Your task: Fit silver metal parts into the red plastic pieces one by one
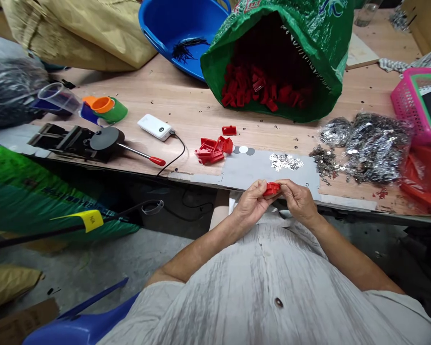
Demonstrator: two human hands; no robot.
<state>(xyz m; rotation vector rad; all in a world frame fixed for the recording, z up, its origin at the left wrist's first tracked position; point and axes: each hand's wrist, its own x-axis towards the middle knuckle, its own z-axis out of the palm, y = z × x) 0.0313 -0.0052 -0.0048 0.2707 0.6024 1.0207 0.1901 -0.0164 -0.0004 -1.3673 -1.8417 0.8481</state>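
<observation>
Between my hands, just above the table's front edge, is a small red plastic part (272, 189). My left hand (253, 199) is closed around its left side. The fingers of my right hand (299, 200) are pinched together at its right end; whether they also hold a small metal piece, I cannot make out. Beyond my hands, small shiny metal pieces (286, 162) lie spread on a grey sheet (240, 168). A loose pile of similar red plastic parts (212, 150) sits to the left of them, with a single red part (229, 130) behind the pile.
A green sack (330, 96) full of red parts lies open at the back, beside a blue basin (158, 38). On the left are a hand-lever press (106, 139) and a white power bank (153, 126). Bagged metal pieces (375, 148) and a pink basket (404, 103) stand right.
</observation>
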